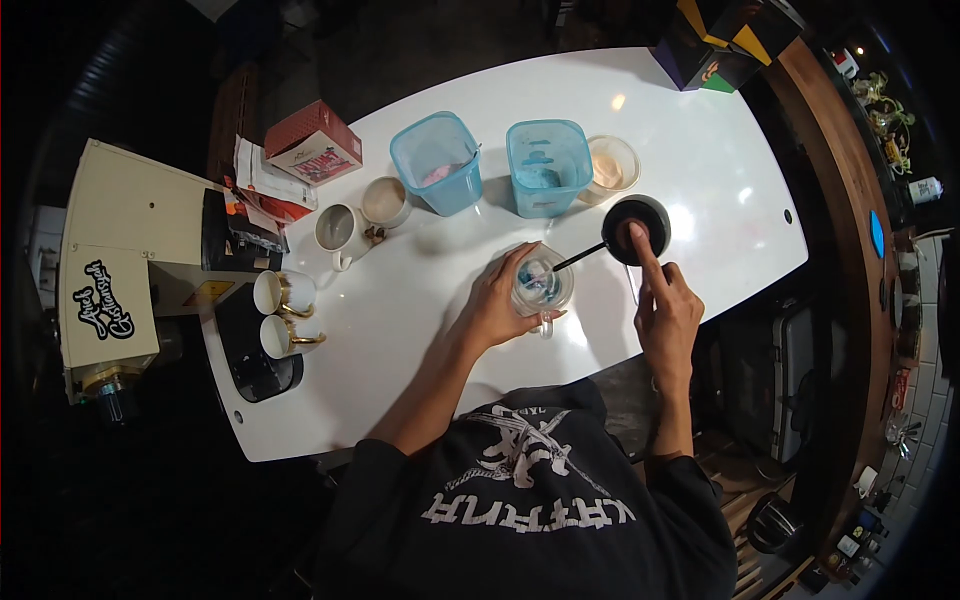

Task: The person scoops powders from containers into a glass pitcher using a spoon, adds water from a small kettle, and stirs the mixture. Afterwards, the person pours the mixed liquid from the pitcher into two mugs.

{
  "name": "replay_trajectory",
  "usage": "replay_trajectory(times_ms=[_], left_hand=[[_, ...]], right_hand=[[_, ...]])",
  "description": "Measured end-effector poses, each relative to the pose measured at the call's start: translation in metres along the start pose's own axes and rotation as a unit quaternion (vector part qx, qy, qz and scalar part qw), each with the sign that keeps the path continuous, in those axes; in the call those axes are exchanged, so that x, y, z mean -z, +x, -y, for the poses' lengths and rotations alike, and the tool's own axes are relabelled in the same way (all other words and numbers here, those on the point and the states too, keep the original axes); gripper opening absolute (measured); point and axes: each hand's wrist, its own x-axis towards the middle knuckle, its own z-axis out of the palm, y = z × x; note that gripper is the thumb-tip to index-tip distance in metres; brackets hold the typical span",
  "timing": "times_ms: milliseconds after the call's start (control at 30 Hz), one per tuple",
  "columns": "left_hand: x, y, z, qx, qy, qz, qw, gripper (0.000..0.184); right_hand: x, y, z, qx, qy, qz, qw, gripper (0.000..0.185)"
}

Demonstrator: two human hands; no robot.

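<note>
My left hand (492, 305) is wrapped round a clear glass mug (543, 283) on the white table, its handle pointing towards me. Blue and whitish stuff shows inside the mug. My right hand (667, 312) is closed at the near side of what looks like a gooseneck kettle (650, 216) with a dark round top. The index finger lies stretched over that top. The kettle's thin black spout reaches left to the mug's rim. Whether liquid flows from it I cannot tell. The kettle's handle is mostly hidden by my fingers.
Two blue plastic tubs (408, 150) and a cup with pale brown contents (612, 165) stand beyond the mug. White cups (341, 229), gold-handled mugs (290, 337), packets (262, 185) and a red box (318, 150) are left. A cream machine (110, 220) stands at far left.
</note>
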Motion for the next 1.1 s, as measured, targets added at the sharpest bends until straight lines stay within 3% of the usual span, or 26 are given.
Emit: replay_trajectory(times_ms=[600, 1100], left_hand=[[0.000, 0.000, -0.001, -0.010, 0.002, -0.008, 1.000, 0.100], [-0.003, -0.002, 0.003, -0.010, -0.005, -0.009, 1.000, 0.101]], right_hand=[[0.011, -0.005, -0.005, -0.047, -0.035, -0.020, 0.998, 0.081], [0.016, -0.002, -0.003, -0.018, -0.046, -0.025, 0.998, 0.079]])
